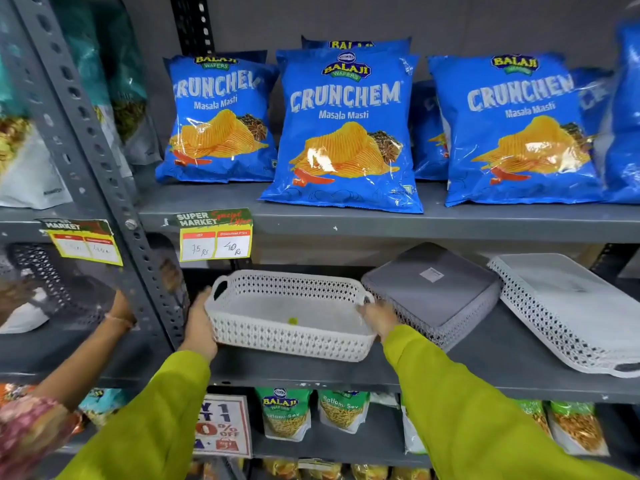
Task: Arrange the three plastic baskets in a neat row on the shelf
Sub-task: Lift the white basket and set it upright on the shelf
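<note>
Head view: a white basket (289, 315) is gripped at both short ends on the grey shelf (485, 368).

It is held upright between the left hand (200, 325) and the right hand (379, 317), fingers curled against its end walls. Just past the right fingers, a grey basket (433, 289) lies upside down and tilted. Beyond it, a second white basket (568, 313) is also overturned, leaning on the same shelf. Blue chip bags (346, 129) are lined up above.
</note>
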